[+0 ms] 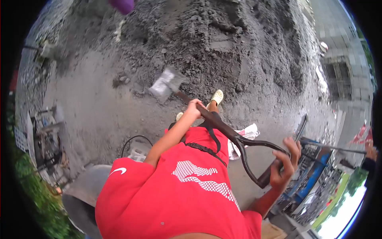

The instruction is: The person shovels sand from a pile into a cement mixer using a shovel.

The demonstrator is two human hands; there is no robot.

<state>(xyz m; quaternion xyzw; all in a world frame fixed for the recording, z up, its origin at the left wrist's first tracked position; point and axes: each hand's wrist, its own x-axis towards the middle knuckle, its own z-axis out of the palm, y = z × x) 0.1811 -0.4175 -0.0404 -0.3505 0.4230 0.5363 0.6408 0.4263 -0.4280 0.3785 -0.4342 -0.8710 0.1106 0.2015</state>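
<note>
A shovel [223,127] with a dark shaft and a D-shaped handle slants across the front of my body. Its shiny, slightly blurred blade [166,83] is over the grey gravel at the edge of the heap [207,47]. My left hand [194,108] is wrapped round the lower shaft, above the blade. At the D-handle's end bar, my right hand [283,163] has its fingers spread and loosely bent, resting against the bar rather than closed round it. A pale clog [216,97] on my foot stands just beyond the shaft.
A white sack [247,133] lies beside my legs. Blue-framed equipment [312,175] is on the right, near another person's hand [371,152]. A large grey drum-like container [85,195] stands at left. Grey blocks [324,24] line the upper right. Something purple [122,5] shows at the top.
</note>
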